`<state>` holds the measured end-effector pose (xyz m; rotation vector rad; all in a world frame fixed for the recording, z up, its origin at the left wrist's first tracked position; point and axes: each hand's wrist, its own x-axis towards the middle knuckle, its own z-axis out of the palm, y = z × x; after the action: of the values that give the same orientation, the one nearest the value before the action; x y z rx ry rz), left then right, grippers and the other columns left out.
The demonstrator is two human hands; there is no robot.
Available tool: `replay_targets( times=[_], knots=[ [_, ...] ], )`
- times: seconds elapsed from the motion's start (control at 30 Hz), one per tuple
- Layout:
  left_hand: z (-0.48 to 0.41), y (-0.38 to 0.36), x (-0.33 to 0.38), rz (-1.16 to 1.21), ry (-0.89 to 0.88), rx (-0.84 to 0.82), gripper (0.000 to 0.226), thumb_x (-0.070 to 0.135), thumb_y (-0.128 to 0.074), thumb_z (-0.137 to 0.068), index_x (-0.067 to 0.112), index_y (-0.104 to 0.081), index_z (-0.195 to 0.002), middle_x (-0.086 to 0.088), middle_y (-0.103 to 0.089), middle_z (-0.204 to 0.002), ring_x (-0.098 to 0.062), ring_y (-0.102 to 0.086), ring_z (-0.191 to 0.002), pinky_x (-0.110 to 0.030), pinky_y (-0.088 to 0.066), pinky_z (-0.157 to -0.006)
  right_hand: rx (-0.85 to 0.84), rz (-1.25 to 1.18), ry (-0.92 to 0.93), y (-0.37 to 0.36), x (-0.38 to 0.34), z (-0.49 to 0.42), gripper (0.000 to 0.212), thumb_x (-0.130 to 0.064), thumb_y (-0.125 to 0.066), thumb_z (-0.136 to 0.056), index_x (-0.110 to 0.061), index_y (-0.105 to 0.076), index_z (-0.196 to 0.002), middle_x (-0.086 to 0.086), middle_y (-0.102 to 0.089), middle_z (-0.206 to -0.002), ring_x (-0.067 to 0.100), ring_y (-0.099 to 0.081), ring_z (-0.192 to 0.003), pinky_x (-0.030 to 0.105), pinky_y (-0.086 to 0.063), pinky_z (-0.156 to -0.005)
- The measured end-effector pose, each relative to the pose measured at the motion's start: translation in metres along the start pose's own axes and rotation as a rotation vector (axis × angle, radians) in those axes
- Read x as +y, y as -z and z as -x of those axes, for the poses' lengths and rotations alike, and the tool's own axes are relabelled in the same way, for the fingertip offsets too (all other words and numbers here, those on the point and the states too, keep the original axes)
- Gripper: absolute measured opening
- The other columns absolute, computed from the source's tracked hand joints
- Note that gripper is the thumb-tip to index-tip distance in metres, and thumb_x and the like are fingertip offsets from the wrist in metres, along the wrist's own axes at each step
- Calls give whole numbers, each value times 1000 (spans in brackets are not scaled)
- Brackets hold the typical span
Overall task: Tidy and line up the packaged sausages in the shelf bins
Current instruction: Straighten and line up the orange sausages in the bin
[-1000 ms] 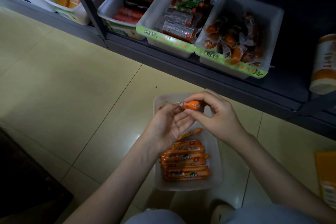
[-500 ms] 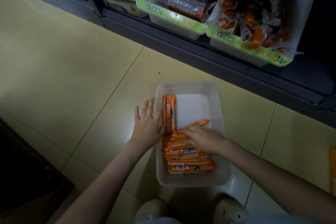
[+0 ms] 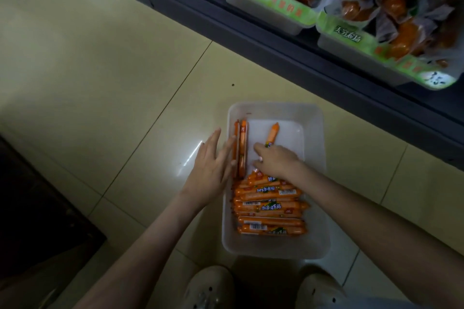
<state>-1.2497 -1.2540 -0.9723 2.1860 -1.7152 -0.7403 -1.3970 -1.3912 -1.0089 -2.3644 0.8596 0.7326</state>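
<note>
Far left: dark mat [image 3: 37,208] on a glossy, pale yellow tiled floor [image 3: 100,57].
Left hand [image 3: 213,168]: flat, fingers straight, gripping nothing, fingertips touching 2 lined-up sausages [image 3: 242,143].
White bin [image 3: 316,133]: on the floor – the lined-up sausages along its left wall.
Right hand [image 3: 276,160]: inside the bin, fingers curled round the near end of a single sausage [image 3: 272,134].
Sausage pile [image 3: 270,208]: crosswise in the bin's near half.
Upper right: dark shelf [image 3: 276,42] – shelf bins [image 3: 263,14] with green labels.

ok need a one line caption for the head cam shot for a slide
Left hand steadies lined-up sausages against the floor bin's wall while the right hand holds a loose sausage.
</note>
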Motion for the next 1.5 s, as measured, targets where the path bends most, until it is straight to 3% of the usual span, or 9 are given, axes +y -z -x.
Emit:
replay_targets(
  times=[0.17, 0.3, 0.4, 0.53, 0.63, 0.87, 0.97, 1.13, 1.5],
  knots=[
    [-7, 19, 22, -28, -29, 78, 58, 35, -29, -90, 7, -44, -139, -26, -42, -140, -42, -42, -127, -51, -35, -104, 218, -375, -167, 0, 16, 9, 26, 0, -45, -92, -20, -48, -108, 11, -57, -105, 29, -58, -94, 42, -52, -77],
    [-10, 20, 36, -149, -94, -32, 60, 32, -26, -85, 4, -50, -133, -27, -43, -139, -44, -43, -127, -54, -32, -104, 21, 12, 39, -7, 17, 27, 54, -8, -42, -96, -32, -30, -143, 11, -46, -131, 30, -49, -115, 37, -44, -89],
    [-3, 22, 42, -189, -68, -54, 63, 30, -20, -85, 6, -45, -138, -21, -36, -147, -37, -34, -136, -47, -18, -111, -24, 204, -51, -8, 10, 27, 43, -7, -36, -96, -25, -36, -136, 16, -51, -122, 34, -52, -109, 37, -45, -83],
    [9, 29, 51, -179, -75, 10, 49, 21, -36, -87, 4, -53, -130, -20, -51, -135, -37, -45, -128, -51, -27, -108, 266, 396, -30, -3, 12, 37, 25, -11, -51, -91, -12, -61, -115, 11, -49, -119, 31, -43, -119, 38, -35, -97],
    [16, 33, 57, -144, -93, 68, 45, 21, -43, -86, 2, -57, -125, -19, -59, -125, -36, -54, -119, -49, -35, -104, 505, 222, 57, 16, 9, 57, 20, -20, -79, -73, -14, -65, -86, 7, -53, -90, 27, -54, -92, 34, -42, -76],
    [20, 46, 96, 49, -152, 222, 49, 35, -49, -91, 1, -50, -126, -17, -60, -118, -32, -58, -105, -38, -48, -83, 620, -674, 300, 86, -45, 147, 9, -30, -60, -91, -21, -59, -94, -13, -61, -87, 1, -57, -80, 15, -42, -70],
    [25, 62, 120, 125, -135, 287, 32, 25, -48, -97, -1, -53, -115, -21, -63, -103, -40, -59, -90, -36, -39, -62, 741, -764, 427, 100, -55, 173, 19, -37, -55, -89, -19, -61, -93, -10, -61, -85, 4, -57, -78, 18, -43, -70],
    [33, 80, 141, 239, -214, 369, 26, 18, -55, -94, 3, -58, -115, -20, -66, -97, -39, -59, -87, -23, -21, -59, 850, -857, 542, 111, -62, 197, 17, -39, -54, -91, -27, -64, -96, -8, -64, -91, 16, -59, -75, 28, -46, -67],
    [33, 103, 139, 339, -141, 327, 14, 25, -63, -89, 17, -65, -101, 0, -62, -73, -27, -63, -72, -28, -37, -58, 877, -901, 444, 113, -60, 190, 26, -17, -64, -84, -30, -62, -107, 2, -58, -82, 8, -50, -69, 15, -42, -66]
  ],
)
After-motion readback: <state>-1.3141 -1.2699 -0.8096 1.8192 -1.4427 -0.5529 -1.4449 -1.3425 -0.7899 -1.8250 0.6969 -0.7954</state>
